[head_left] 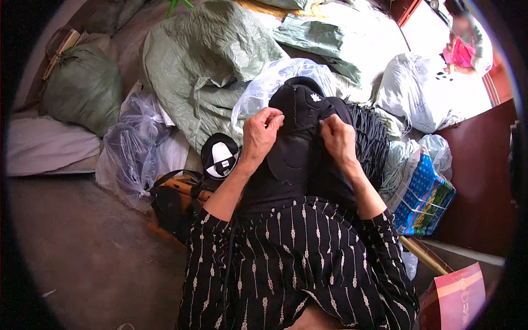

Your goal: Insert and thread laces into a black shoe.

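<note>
A black cap (pixel 290 118) with a small white emblem rests on my lap, its brim toward me. At its left side, my left hand (pixel 262 135) is closed in a pinch; whatever lies between thumb and finger is too small to make out. My right hand (pixel 338 140) is closed too, its curled fingers against the right side of the black fabric. What those fingers grip is hidden. Beside my left forearm lies a black-and-white item (pixel 221 158), perhaps another cap, on a brown box-like object (pixel 168 228) with black pieces on it.
A bundle of black cords (pixel 367 143) lies right of my lap. Farther right stand a blue patterned package (pixel 421 195) and a red paper bag (pixel 454 297). Green sacks (pixel 82 88) and clear plastic bags (pixel 135 148) fill the left and back. Another person (pixel 467 41) is at the far right.
</note>
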Tool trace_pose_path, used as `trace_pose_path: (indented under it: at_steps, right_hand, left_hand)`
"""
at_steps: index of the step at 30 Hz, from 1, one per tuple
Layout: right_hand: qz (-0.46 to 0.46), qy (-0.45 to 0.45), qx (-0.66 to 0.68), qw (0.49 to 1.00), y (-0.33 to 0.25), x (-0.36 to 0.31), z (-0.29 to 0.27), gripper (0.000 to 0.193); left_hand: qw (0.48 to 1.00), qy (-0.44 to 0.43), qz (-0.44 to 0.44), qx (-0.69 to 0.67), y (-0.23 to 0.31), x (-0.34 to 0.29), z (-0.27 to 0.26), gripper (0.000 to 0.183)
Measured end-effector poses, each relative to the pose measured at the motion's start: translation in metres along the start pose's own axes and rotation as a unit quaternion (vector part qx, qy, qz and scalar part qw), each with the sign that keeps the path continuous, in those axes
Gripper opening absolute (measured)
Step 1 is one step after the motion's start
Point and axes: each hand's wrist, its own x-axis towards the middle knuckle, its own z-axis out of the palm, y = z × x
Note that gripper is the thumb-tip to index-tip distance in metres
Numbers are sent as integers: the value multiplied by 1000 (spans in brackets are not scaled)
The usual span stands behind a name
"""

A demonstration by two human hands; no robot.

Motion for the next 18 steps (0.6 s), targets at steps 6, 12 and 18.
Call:
trace_pose_path:
  at_steps: [6,12,18]
  right_hand:
    - [70,-28,134,988,5,-6,-1,15]
    - [55,-8,94,994,5,-10,1,16]
    - [70,-13,98,993,2,-10,-4,17]
  left_hand:
    - [993,-28,70,88,2,12,-2,9]
    - [992,-86,10,93,11,26,-4,12]
    - [972,-95,76,199,20,28,-2,11]
